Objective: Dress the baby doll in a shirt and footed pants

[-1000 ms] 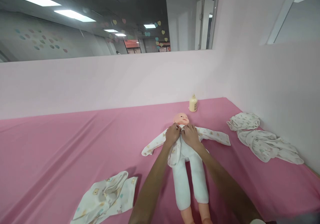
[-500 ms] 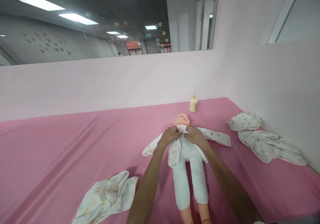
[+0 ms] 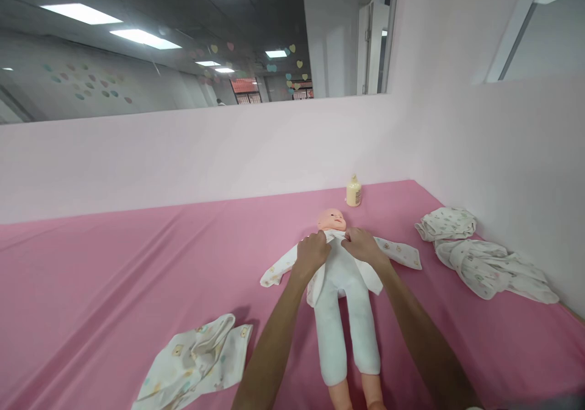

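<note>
Folded printed garment [image 3: 194, 364] lies at the 7 o'clock edge of the view, flat on the pink sheet [image 3: 114, 276] covering the bed, well apart from both hands.

Doll [image 3: 340, 282] lies on its back at centre, head toward 12 o'clock, legs toward 6 o'clock, bare feet at the bottom edge. It wears a plain white bodysuit. A printed jacket [image 3: 397, 251] is on it, sleeves spread toward 9 and 3 o'clock, front panels open to either side of the chest.

Left hand [image 3: 312, 253] rests at the doll's shoulder on the 9 o'clock side, its grip closed on the jacket's edge near the collar. Right hand [image 3: 364, 245] sits at the opposite shoulder, on the 3 o'clock side, grip likewise clamped on the jacket's edge. The two hands are near each other, apart, just below the doll's chin.

Cream bottle [image 3: 353, 191] stands upright at 12 o'clock from the doll's head, close to the wall, apart from the doll.

Two crumpled printed garments [image 3: 484, 261] lie at 3 o'clock, beside the right wall, touching each other, well apart from the doll.
</note>
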Tool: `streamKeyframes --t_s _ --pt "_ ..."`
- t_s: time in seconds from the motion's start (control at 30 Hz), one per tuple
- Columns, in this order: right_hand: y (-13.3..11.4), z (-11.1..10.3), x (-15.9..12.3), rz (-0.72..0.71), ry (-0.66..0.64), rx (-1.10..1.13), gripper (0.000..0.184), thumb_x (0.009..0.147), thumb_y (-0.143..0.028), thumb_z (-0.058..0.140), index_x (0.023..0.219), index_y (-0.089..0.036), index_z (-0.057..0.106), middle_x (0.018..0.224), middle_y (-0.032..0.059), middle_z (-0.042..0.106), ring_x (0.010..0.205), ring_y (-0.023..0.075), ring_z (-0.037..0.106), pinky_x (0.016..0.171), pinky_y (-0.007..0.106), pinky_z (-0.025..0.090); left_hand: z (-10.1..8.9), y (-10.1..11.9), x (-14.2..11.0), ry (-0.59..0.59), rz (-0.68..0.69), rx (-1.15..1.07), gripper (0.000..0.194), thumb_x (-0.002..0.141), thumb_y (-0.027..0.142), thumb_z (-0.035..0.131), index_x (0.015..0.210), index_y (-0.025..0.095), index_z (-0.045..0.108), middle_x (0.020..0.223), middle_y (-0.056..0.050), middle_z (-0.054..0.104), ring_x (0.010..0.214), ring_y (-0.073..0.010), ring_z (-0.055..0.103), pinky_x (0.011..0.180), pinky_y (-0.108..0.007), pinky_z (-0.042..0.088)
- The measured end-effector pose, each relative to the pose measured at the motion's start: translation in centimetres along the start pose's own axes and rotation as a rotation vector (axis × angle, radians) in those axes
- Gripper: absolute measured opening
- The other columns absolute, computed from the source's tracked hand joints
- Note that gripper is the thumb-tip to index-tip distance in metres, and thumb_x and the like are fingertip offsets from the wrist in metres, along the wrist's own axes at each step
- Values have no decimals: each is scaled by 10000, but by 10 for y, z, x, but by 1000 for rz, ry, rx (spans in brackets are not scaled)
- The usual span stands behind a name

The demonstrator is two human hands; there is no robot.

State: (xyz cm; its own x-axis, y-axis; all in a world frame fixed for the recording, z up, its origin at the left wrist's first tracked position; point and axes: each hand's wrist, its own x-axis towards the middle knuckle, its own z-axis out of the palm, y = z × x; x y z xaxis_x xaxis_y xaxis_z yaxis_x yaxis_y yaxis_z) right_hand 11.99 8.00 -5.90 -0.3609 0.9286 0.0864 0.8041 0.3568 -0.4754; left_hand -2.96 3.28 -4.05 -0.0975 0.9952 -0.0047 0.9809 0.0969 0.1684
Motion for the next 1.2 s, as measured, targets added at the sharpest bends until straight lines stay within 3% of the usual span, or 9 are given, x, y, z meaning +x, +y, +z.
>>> streamKeyframes --t_s 0.13,0.33,0.47,0.87,1.03,1.2 --pt "3 2 -2 -12 -45 -25 93 760 -158 457 681 -202 437 703 -6 559 659 140 492 554 256 248 -1 3 -1 75 -19 -18 113 852 189 399 886 171 506 906 -104 636 854 -247 612 673 -301 381" --pt "9 -1 -1 24 -12 -128 118 752 -123 440 684 -196 505 708 33 585 666 159 525 554 268 259 -1 4 1 174 -37 -75 188 887 185 365 984 157 525 929 -105 657 863 -231 619 665 -287 363" --pt "7 -5 0 75 27 -142 143 763 -170 442 642 -196 514 678 50 575 639 171 517 555 282 262 -2 9 0 161 -46 -75 201 897 182 365 1004 154 533 974 -112 664 892 -239 623 688 -293 366" --pt "0 -4 3 -23 25 196 182 775 -172 407 597 -206 427 609 -4 486 600 143 444 537 261 283 3 17 0 120 7 17 224 940 258 355 991 138 538 942 -133 666 895 -272 640 680 -303 392" --pt "2 3 7 -33 84 343 187 764 -189 401 587 -207 346 593 -24 440 585 130 418 524 254 274 3 23 -1 91 -6 36 224 936 205 346 1028 122 533 949 -150 671 897 -268 650 678 -304 412" --pt "2 11 11 -57 80 448 191 764 -216 420 582 -206 363 572 -30 420 573 128 402 518 256 258 3 28 -3 108 14 49 229 929 198 363 1047 119 543 966 -135 678 906 -278 656 681 -320 430"
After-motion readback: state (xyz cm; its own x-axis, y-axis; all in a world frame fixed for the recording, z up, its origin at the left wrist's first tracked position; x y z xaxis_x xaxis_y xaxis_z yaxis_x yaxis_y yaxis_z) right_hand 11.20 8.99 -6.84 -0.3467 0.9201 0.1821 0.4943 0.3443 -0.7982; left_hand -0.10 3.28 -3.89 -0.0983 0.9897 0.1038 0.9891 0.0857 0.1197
